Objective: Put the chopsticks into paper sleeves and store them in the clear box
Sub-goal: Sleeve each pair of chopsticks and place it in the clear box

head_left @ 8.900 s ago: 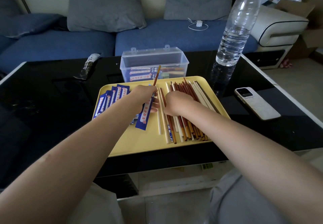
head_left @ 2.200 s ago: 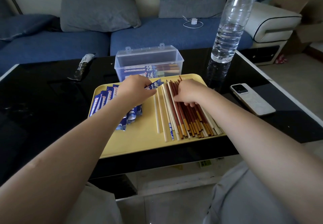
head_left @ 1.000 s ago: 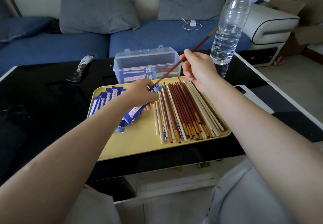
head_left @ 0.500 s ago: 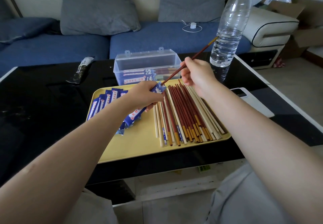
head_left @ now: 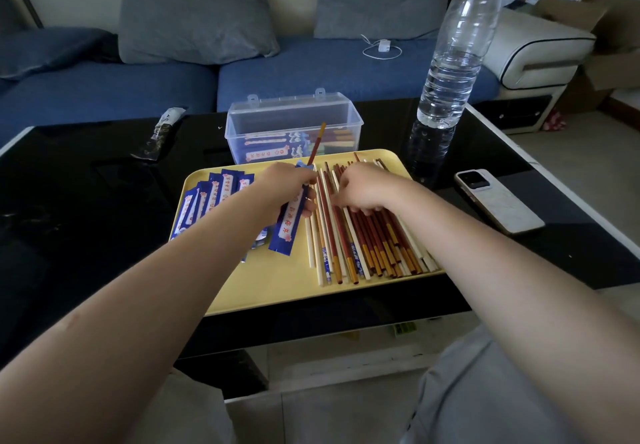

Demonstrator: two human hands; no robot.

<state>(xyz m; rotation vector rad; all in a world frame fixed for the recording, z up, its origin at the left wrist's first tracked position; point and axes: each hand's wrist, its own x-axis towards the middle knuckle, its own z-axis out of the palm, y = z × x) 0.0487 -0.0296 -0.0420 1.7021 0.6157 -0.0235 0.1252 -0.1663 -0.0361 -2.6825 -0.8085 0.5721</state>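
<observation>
Chopsticks [head_left: 360, 236] lie in a loose row on the right half of the yellow tray [head_left: 277, 284], red-brown and pale ones mixed. Her left hand [head_left: 289, 187] grips a blue paper sleeve [head_left: 290, 225] with one red chopstick [head_left: 316, 144] sticking out of its top, tip toward the clear box [head_left: 294, 125] just behind the tray. Her right hand [head_left: 363, 189] rests on the row, fingers curled down among the sticks; whether they pinch one I cannot tell. More blue sleeves [head_left: 211, 198] fan across the tray's left side.

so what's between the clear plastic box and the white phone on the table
In the head view, the yellow tray's far right corner and the tall clear water bottle lie between clear plastic box and white phone.
</observation>
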